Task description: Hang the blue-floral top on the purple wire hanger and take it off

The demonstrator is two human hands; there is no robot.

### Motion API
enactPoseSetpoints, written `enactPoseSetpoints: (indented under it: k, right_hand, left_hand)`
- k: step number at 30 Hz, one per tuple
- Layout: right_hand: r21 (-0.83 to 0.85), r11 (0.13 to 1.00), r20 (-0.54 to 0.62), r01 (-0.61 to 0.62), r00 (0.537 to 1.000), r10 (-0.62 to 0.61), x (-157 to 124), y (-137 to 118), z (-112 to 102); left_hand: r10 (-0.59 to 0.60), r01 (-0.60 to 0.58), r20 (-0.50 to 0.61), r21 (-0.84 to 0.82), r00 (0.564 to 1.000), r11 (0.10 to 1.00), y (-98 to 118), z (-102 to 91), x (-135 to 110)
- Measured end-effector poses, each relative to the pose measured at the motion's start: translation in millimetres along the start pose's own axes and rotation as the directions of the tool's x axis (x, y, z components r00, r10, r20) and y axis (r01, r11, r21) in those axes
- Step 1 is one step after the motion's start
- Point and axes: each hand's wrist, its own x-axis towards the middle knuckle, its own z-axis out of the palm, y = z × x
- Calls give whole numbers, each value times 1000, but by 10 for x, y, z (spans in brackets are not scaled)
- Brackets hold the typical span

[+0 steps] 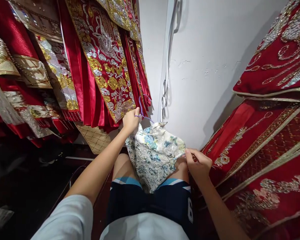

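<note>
A white floral garment [155, 150] with blue and green flowers hangs over my lap. Its upper part is on a purple hanger [146, 117], whose hook points up. My left hand [130, 120] is closed around the hanger at the garment's upper left side. On the other side, my right hand [198, 163] pinches the edge of the cloth between thumb and fingers, pulling that side outward. The garment's lower end lies between my thighs.
Red gowns with gold and silver embroidery [112, 76] hang close on my left. More red beaded gowns [265, 133] hang on my right. Ahead is a white wall [202, 66] with a pale vertical strip [167, 63]. A dark floor area lies at lower left.
</note>
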Motion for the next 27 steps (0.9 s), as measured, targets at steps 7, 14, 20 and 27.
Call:
enactPoseSetpoints:
  k: [7,14,20,27]
  right_hand:
    - [461,886,276,-54,957,-85,-91,37,-128]
    - [394,861,324,-321,926,196,248,105,259]
    - [474,681,643,-559,748,167,331,-71,240]
    - [709,498,224,-499,830,511,608,76,-95]
  left_hand:
    - [23,-11,14,-577,1000,816,-20,-8,-46]
    - [194,300,400,-866,896,399,632,24,-313]
    - [529,679,584,-734,616,19,934,-67,-662]
    - [281,582,631,-776,724,243,331,-128,-737]
